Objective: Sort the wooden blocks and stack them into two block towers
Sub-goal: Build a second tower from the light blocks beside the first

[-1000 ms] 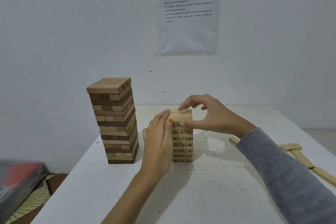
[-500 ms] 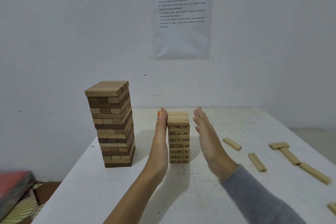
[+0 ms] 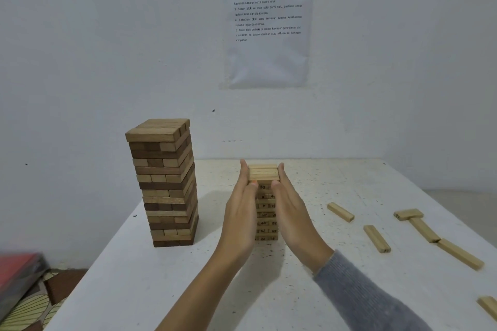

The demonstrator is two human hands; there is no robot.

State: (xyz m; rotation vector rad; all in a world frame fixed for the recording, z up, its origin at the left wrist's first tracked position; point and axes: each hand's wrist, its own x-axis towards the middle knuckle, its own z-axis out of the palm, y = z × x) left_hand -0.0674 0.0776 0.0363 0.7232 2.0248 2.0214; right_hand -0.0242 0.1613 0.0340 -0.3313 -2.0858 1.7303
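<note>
A tall tower of mixed dark and light brown blocks stands at the table's left. To its right is a shorter tower of pale numbered blocks. My left hand lies flat against this tower's left side. On the other side my right hand presses flat in the same way. Both thumbs rest on the front face under the top layers. Neither hand holds a loose block. Pale loose blocks lie to the right: one nearest the tower, another closer to me.
More pale blocks lie at the right: a short one, two in a line, one at the frame edge. The white table meets a wall with a printed sheet. A red object sits off the left edge.
My right hand let go of the top layer and both hands opened flat. They then closed in from either side until they touched the pale tower.
</note>
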